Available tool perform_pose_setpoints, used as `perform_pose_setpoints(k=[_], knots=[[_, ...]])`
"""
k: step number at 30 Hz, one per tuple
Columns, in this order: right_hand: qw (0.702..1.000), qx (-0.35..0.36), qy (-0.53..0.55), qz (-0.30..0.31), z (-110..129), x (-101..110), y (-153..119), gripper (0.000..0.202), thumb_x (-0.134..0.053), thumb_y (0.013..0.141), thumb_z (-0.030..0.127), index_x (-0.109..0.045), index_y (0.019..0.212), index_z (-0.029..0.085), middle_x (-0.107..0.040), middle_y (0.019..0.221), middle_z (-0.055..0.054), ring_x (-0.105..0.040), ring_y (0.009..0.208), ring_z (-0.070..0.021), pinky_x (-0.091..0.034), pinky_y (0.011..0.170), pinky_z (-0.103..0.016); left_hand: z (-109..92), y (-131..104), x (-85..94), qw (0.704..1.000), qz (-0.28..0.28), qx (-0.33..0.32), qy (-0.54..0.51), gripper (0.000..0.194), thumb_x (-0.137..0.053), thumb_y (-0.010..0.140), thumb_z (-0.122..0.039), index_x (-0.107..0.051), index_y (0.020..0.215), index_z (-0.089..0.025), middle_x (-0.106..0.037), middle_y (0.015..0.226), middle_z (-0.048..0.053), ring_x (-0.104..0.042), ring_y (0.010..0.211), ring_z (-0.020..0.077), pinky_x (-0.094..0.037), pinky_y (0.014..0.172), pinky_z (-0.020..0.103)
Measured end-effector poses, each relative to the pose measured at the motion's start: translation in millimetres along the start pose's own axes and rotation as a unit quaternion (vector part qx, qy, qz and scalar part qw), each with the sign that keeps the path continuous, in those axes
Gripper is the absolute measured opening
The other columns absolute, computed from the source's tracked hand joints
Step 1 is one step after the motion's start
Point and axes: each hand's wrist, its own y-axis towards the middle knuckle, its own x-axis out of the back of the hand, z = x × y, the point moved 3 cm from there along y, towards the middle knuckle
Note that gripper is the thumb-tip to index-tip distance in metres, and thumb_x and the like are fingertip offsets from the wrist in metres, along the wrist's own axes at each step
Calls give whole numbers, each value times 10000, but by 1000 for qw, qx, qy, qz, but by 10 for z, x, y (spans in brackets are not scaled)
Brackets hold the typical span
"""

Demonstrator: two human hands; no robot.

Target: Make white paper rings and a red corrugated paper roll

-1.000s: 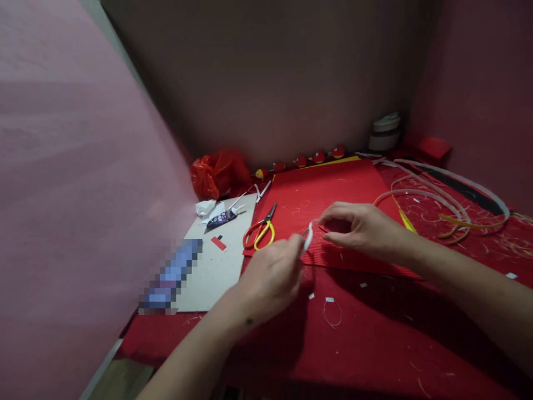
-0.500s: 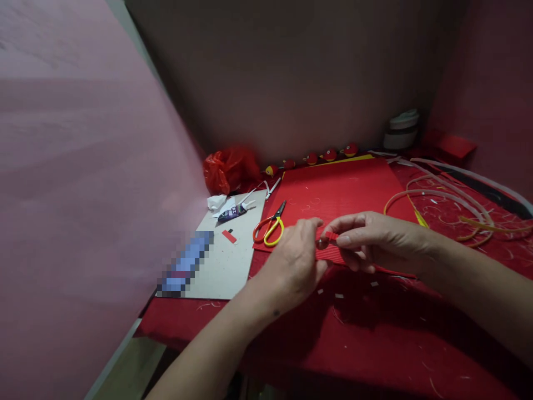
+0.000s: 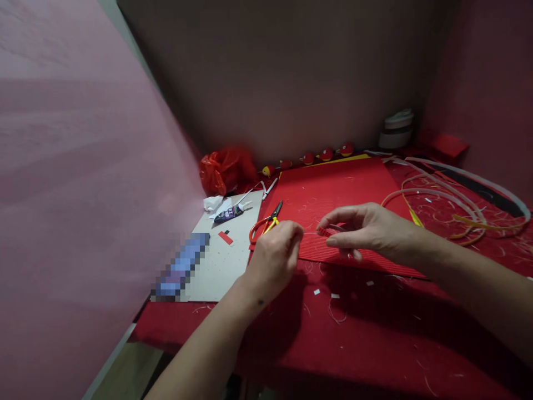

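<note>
My right hand (image 3: 368, 229) pinches a small red ribbed strip (image 3: 327, 230) between thumb and fingers, above the near part of a red corrugated sheet (image 3: 333, 194). To its left, my left hand (image 3: 275, 253) is closed with the fingertips turned inward; what they hold, if anything, is too small or hidden to make out. A faint pale strand shows in the gap between the hands, but I cannot tell whether it joins them. Scissors (image 3: 255, 229) with red and yellow handles lie just behind my left hand, which partly covers them.
A grey board (image 3: 216, 272) at left carries a glue tube (image 3: 228, 214), a red scrap (image 3: 225, 238) and crumpled tissue (image 3: 212, 203). Behind are a red plastic bag (image 3: 227, 171) and several small red bird-like figures (image 3: 326, 154). Coiled strips (image 3: 441, 194) lie at right.
My hands have drawn apart, the left one moving left and toward me. The small shiny brownish bead-like thing seen between them earlier no longer shows. The red strip stays in my right hand.
</note>
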Motion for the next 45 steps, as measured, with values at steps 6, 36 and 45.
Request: perform_pose_setpoints(k=[6, 36, 45], knots=[[968, 152, -194, -55, 107, -27, -24, 287, -668, 676, 364, -636, 889, 175, -582, 795, -21, -510, 684, -111, -414, 618, -225, 130, 162, 113, 945, 104, 183, -250, 94, -496, 794, -185, -571, 827, -139, -504, 635, -28, -356, 458, 27, -306, 417, 143], [901, 201, -383, -37, 65, -88, -11, 208, -589, 722, 267, -629, 905, 177, -567, 719, -11, -484, 589, -101, -381, 556, -214, 13, 79, -34, 910, 246, 172, -286, 149, -433, 838, -223, -549, 834, -129, -524, 576, -28, -459, 414, 31, -361, 422, 145], [886, 215, -410, -19, 61, -130, -22, 166, -572, 730, 230, -624, 875, 170, -556, 751, -22, -490, 609, -104, -384, 571, -219, 30, 47, -78, 864, 308, 232, -323, 180, -416, 846, -282, -505, 804, -132, -574, 623, -9, -449, 337, 23, -309, 331, 127]])
